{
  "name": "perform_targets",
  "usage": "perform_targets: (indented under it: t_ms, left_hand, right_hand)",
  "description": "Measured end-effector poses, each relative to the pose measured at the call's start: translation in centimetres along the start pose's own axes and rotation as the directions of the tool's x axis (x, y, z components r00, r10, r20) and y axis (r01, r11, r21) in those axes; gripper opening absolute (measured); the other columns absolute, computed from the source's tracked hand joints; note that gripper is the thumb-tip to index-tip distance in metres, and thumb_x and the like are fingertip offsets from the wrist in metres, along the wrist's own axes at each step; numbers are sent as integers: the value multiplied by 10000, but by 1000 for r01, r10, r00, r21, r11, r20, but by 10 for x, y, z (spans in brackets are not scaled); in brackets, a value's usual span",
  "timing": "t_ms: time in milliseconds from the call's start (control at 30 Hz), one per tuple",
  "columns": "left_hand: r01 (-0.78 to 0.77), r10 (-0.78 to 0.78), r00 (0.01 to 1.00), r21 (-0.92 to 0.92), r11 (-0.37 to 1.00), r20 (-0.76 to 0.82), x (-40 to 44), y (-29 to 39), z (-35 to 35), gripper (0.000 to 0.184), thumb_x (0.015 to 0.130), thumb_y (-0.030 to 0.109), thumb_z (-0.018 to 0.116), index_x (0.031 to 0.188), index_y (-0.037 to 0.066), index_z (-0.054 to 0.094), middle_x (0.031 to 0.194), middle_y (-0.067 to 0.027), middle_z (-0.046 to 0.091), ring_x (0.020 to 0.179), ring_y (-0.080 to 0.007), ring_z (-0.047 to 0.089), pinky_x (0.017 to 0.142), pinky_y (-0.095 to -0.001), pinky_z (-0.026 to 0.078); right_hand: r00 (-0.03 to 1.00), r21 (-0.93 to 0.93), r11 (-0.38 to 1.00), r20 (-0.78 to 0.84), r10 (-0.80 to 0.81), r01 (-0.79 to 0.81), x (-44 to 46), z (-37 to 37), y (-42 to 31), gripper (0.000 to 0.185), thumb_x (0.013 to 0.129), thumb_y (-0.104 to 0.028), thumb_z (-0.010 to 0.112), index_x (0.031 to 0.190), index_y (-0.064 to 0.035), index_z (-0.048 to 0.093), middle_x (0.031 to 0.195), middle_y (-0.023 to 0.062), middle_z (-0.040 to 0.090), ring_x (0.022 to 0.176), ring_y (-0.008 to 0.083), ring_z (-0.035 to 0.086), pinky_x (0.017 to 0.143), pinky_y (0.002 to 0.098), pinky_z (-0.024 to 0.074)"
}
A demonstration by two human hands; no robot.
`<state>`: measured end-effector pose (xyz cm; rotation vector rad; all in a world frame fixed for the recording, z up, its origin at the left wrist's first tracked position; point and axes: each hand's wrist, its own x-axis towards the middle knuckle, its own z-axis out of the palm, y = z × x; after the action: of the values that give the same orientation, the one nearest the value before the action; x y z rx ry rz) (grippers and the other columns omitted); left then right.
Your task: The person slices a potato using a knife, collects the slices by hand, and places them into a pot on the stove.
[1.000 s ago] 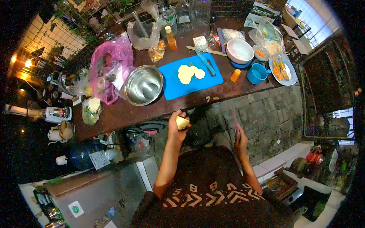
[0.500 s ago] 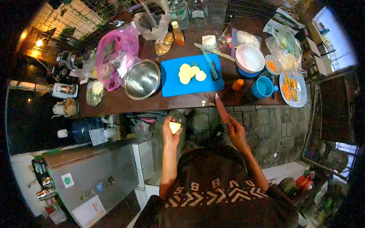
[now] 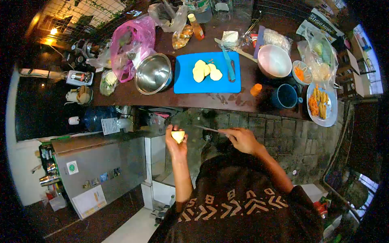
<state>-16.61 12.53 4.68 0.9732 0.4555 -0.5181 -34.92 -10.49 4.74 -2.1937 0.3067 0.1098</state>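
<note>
My left hand is wrapped round a pale yellow piece of peeled potato, held up in front of the table. Its cut face looks upward. My right hand grips a knife by the handle, the blade pointing left toward the potato but apart from it. Several peeled potatoes lie grouped on a blue cutting board. On the board's right side rests a second knife with a blue blade. Left of the board stands a steel bowl.
A pink plastic bag lies behind the bowl. To the right are an orange cap, a blue mug, a white bowl and a plate of food. A sauce bottle stands behind the board. Wet marks show near the table edge.
The knife in my right hand has swung from pointing up at the table to pointing left, nearer the potato. Small pale bits at the table edge are no longer visible.
</note>
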Motion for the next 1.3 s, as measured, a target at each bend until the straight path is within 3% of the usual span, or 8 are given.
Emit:
perform_targets:
  t_ms: [267,333,633,967,1033,1100,1167,1300]
  left_hand:
    - [-43,36,989,-46,998,-142,-11,-3,4,131,972,293,616,956,183,546,835,49,551,782,-136,566,630,-336,446]
    - [-37,26,987,-69,997,-157,-8,-8,8,134,971,294,617,959,179,549,838,48,557,779,-134,567,641,-339,446]
    - [178,-162,930,-21,984,330,-22,-56,94,145,961,179,543,1085,117,586,1007,-19,617,930,-203,639,721,-389,552]
    - [-69,-32,851,172,983,524,10,-20,123,303,980,224,521,1243,78,559,1230,-91,614,1172,-221,582,1033,-368,469]
    - [-340,75,863,464,818,500,22,-5,108,336,1050,326,485,1270,83,562,1205,-80,632,1113,-196,608,963,-330,489]
    - [-185,42,900,293,938,434,35,15,90,379,1068,402,465,1244,83,570,1163,-77,653,985,-147,639,761,-255,505]
    - [-137,28,967,420,897,254,52,44,62,389,1056,432,500,1074,51,574,654,8,493,492,-90,436,465,-246,326]
    - [-227,171,970,401,888,172,92,60,11,326,998,350,624,861,54,626,569,49,394,484,-62,348,461,-253,262]
  right_hand:
    - [992,-195,973,61,-110,120,-8,-2,7,390,981,-238,556,1370,-256,587,1115,166,697,908,417,679,734,522,559]
    - [979,80,984,-141,-146,159,-11,-2,11,358,988,-172,577,1344,-192,610,970,139,681,849,322,671,748,435,524]
    - [948,334,930,-219,233,-152,26,-21,-14,431,887,-300,769,1164,-31,578,836,60,621,725,155,552,639,293,461]
    - [971,592,802,-230,73,79,89,-14,-40,450,898,-181,760,1249,-13,534,1130,49,612,1044,142,574,922,302,462]
    - [916,653,746,-367,162,130,88,-24,-57,462,890,-192,773,1252,-9,552,1167,69,635,1074,167,595,942,315,470]
    - [862,556,821,-471,185,127,86,-15,-11,528,890,-209,769,1316,5,541,1221,93,649,1148,216,613,998,356,485]
    - [767,596,799,-551,329,85,87,7,63,503,900,-193,746,1314,8,543,1219,87,648,1150,213,611,987,348,495]
    - [762,501,865,-562,322,4,81,-9,70,489,940,-211,697,1341,3,519,1205,85,655,1093,188,635,898,329,537]
